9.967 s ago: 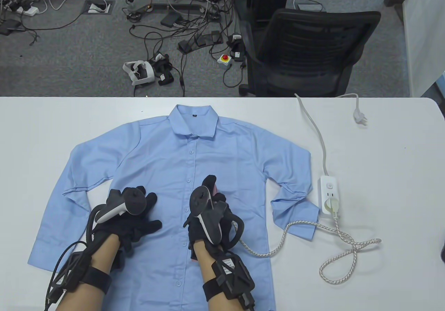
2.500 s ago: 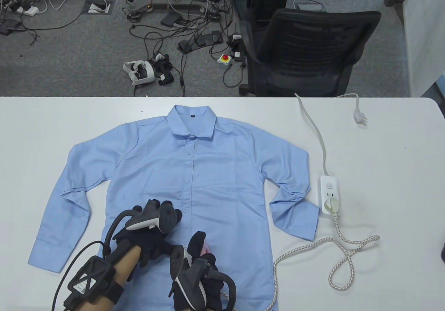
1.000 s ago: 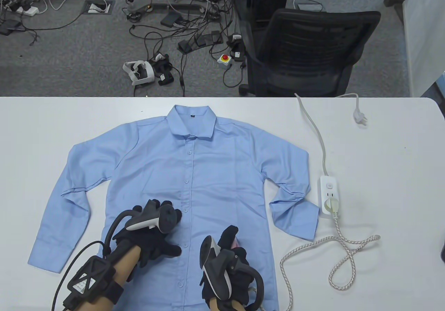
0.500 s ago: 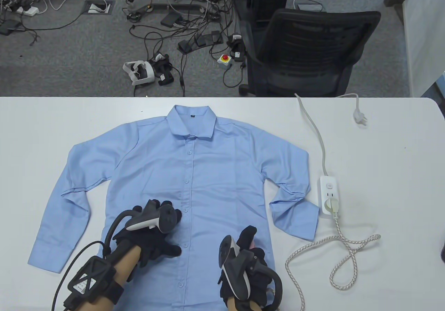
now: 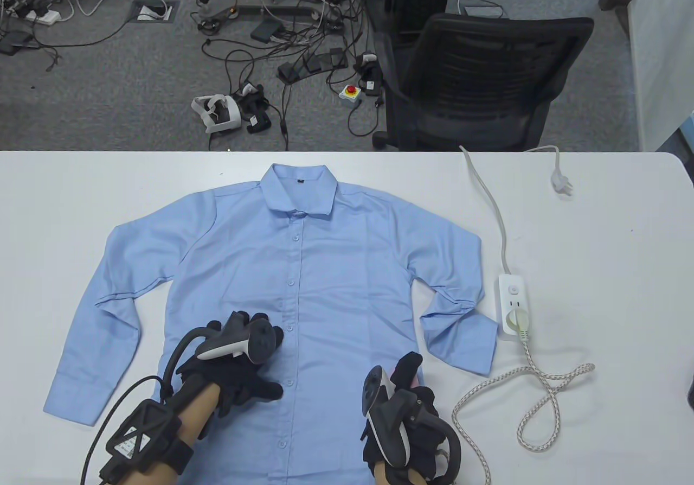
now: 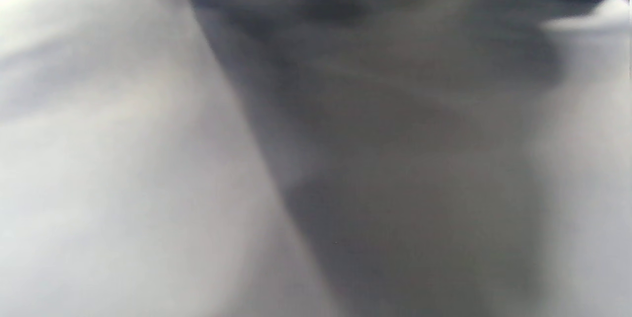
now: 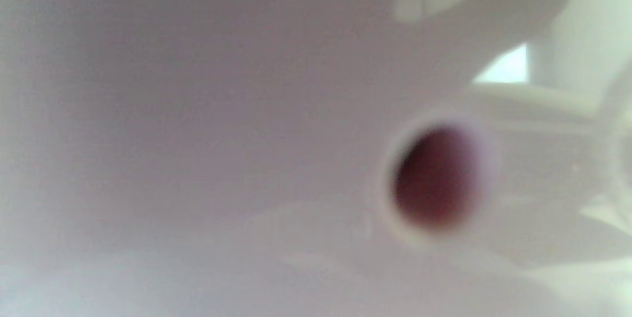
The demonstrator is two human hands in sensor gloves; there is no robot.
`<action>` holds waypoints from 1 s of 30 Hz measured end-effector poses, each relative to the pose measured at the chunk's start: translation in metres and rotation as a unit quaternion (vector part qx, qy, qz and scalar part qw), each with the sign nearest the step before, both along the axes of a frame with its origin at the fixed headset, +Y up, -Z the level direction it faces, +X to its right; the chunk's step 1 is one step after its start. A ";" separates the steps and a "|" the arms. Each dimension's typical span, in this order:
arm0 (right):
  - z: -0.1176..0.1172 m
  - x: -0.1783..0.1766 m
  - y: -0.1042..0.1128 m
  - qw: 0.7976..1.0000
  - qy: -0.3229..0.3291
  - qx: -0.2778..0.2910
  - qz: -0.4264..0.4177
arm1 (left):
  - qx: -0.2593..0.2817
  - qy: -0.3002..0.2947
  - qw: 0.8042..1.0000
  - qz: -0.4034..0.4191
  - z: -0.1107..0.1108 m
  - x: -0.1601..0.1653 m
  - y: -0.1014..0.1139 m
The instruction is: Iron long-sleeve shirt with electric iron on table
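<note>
Spread flat across the middle of the table view: light blue long-sleeve shirt (image 5: 303, 289), collar toward the top of the frame, buttoned, on the white surface (image 5: 596, 235)

Lower left of centre: left hand (image 5: 233, 368), fingers straight and splayed, pressing on the shirt front just left of the button line, tracker on its back

Lower centre-right, at the shirt's hem edge: right hand (image 5: 404, 425), fingers curled round the iron (image 5: 413, 383); only a sliver of pink showing beneath the glove, the rest hidden by hand and tracker

Right of the shirt: white power strip (image 5: 513, 306), with the iron's braided cord (image 5: 534, 393) plugged in, looping on the surface and running back toward the right hand; strip's own cable going up to a loose plug (image 5: 561, 182) near the upper right of the surface

Beyond the far edge, only in the table view: black office chair (image 5: 477, 72), tangled cables on grey floor

Left wrist view: heavy blur, pale grey folds only, a dark shape at the upper right corner, cannot tell what

Right wrist view: also blurred, but showing something the table view hides, a pale body very close up with a dark red round spot (image 7: 434, 178) right of centre
</note>
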State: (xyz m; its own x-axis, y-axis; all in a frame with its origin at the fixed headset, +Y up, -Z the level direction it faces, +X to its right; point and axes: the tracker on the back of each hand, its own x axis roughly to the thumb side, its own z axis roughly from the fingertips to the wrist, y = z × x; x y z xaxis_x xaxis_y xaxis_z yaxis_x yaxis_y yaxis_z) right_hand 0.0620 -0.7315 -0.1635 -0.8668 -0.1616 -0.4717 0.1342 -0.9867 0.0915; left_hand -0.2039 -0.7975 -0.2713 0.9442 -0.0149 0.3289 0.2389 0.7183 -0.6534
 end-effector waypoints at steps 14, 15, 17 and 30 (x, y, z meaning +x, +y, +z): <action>0.004 0.010 0.000 1.000 0.005 0.009 0.002 | 0.003 -0.001 1.000 -0.006 0.001 0.000 0.000; 0.004 0.010 -0.001 1.000 0.005 0.010 0.003 | 0.004 -0.001 1.000 -0.006 0.001 0.000 0.000; 0.004 0.010 0.000 1.000 0.006 0.011 0.004 | 0.004 -0.001 1.000 -0.006 0.001 0.000 0.000; -0.008 0.006 0.037 0.995 0.025 0.040 -0.084 | 0.068 0.050 0.991 0.101 -0.009 -0.035 0.044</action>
State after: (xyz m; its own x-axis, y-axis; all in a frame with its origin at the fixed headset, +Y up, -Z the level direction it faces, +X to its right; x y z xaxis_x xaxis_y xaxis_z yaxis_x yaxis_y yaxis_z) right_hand 0.0680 -0.6947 -0.1718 -0.9013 0.0233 -0.4325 -0.0301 -0.9995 0.0089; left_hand -0.2392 -0.7534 -0.2802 0.9601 0.1403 0.2419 0.0204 0.8276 -0.5609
